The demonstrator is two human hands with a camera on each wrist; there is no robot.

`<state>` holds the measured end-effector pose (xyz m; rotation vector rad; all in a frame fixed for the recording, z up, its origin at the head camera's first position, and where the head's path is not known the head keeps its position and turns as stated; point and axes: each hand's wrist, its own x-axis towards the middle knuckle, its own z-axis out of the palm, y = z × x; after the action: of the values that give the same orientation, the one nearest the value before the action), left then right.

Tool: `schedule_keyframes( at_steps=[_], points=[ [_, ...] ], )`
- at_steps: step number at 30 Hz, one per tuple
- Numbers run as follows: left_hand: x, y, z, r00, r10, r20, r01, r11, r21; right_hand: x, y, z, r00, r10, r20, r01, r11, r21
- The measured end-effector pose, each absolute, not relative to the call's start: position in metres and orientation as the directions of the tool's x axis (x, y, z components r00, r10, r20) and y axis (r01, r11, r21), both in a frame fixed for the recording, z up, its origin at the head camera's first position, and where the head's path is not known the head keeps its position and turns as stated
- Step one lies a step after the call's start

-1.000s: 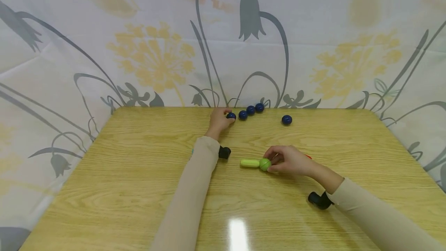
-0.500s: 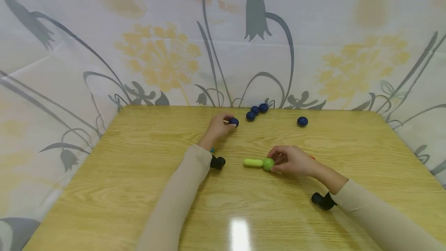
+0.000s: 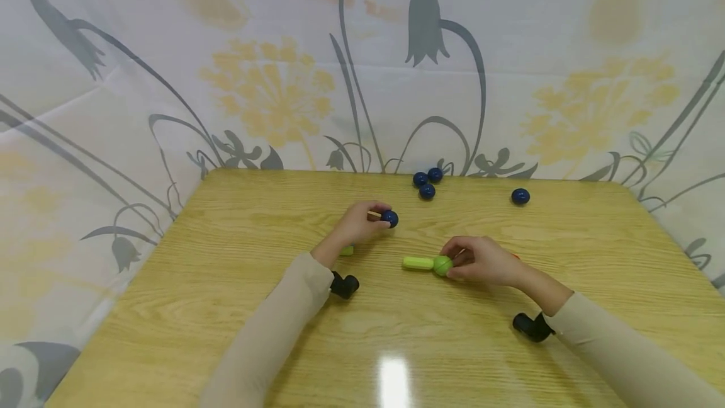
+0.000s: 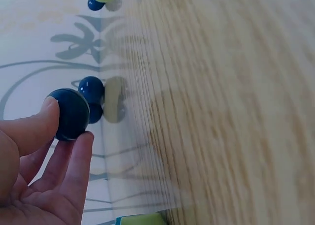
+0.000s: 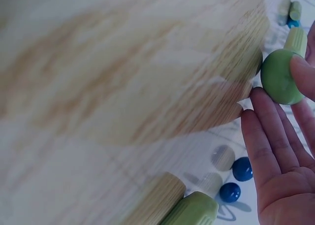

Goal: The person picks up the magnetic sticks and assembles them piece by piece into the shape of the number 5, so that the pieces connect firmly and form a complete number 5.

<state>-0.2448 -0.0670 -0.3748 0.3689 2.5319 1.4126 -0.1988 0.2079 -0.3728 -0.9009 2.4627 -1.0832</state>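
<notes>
My left hand (image 3: 362, 222) pinches a glossy dark blue ball (image 3: 389, 218) between thumb and fingertips. In the left wrist view this ball (image 4: 73, 114) is held above the tabletop, with a thin pale seam on one side. To the right, my right hand (image 3: 481, 261) pinches a green ball (image 3: 442, 265) that lies end to end with a light green stick (image 3: 418, 263). The right wrist view shows the thumb on the green ball (image 5: 279, 77) and the ribbed stick (image 5: 296, 40) beyond it. Whether the two are joined I cannot tell.
Three blue balls (image 3: 427, 191) cluster at the table's back edge, against a flowered cloth. Another blue ball (image 3: 520, 196) lies farther right. A green piece (image 3: 347, 250) shows beside the left forearm, and a red piece (image 3: 516, 256) is mostly hidden behind the right wrist.
The left hand has drawn the blue ball from the back edge towards me. The lone blue ball has rolled right, and the row of three has bunched closer. My right hand keeps its grip.
</notes>
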Motion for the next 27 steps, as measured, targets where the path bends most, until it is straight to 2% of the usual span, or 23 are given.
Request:
schedule_keyframes(
  at_steps=[10,20,27],
  points=[
    [-0.221,-0.069,-0.369,-0.892,0.445,-0.083,0.171,0.502,0.848,-0.199,0.208,-0.374,-0.756,-0.654,-0.027,-0.424,0.521,-0.741],
    [-0.206,-0.074,-0.377,-0.873,0.475,-0.11,0.179,0.522,0.834,-0.199,0.209,-0.374,-0.75,-0.662,-0.016,-0.441,0.517,-0.734],
    [-0.198,-0.075,-0.381,-0.839,0.533,-0.108,0.226,0.522,0.822,-0.199,0.208,-0.372,-0.747,-0.665,-0.014,-0.444,0.514,-0.734]
  ],
)
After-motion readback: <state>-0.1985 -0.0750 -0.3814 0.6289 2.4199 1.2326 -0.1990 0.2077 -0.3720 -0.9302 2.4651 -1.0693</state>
